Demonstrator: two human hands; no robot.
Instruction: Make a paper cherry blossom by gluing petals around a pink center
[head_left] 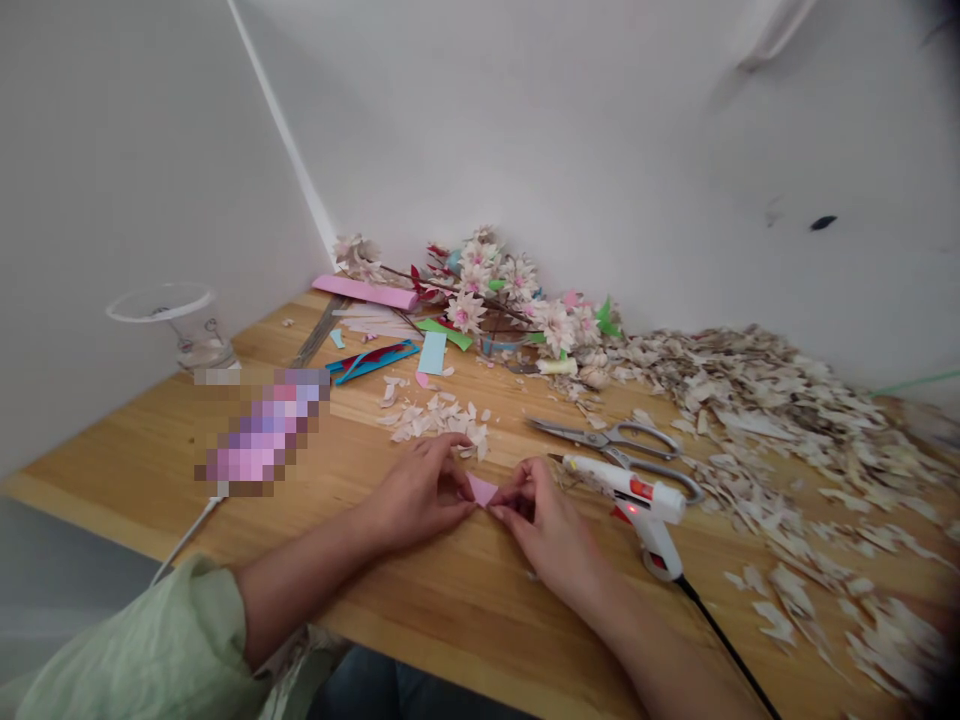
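A small piece of pink paper (482, 490) is pinched between my two hands, just above the near part of the table. My left hand (421, 492) grips its left edge with thumb and fingertips. On the other side, my right hand (541, 515) pinches the right edge, fingers closed. A little pile of cream-coloured petals (442, 418) lies right behind my left hand. Right of my right hand rests a white glue gun (628, 493) with a lit red light, its nozzle pointing left. Metal scissors (611, 441) lie partly behind the glue gun.
Handmade flowers on stems (487, 285) lie along the back wall. Loose dried petals (750, 400) cover the right side of the wooden table (337, 560). At left are a clear plastic cup (199, 335) and a blurred-out device (262, 430) on a white cable. A pink paper roll (365, 292) lies behind.
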